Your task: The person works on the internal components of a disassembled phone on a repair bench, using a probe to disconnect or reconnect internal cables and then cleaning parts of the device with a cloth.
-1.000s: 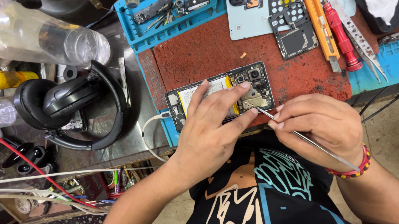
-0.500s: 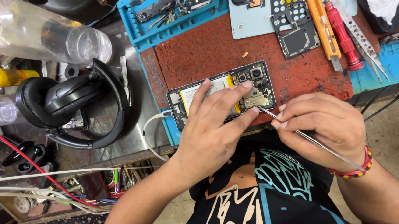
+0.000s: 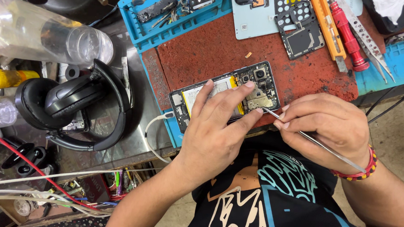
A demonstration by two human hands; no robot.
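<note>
Two hands work on one open phone (image 3: 224, 95) lying on the red mat (image 3: 206, 52) near the front edge of the tabletop. Its long side runs left to right, tilted up a little. Left hand (image 3: 215, 128) lies flat on it, fingers spread. Right hand (image 3: 326, 127) pinches thin tweezers (image 3: 304, 135), whose tip touches the phone's right end.

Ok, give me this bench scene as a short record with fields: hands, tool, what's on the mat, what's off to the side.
left hand: fingers pressed flat on the opened phone
right hand: pinching tweezers, tip at the phone's board
mat: red mat under the phone
behind: back cover, red screwdriver, orange tool
side: headphones, clear bottle
</note>
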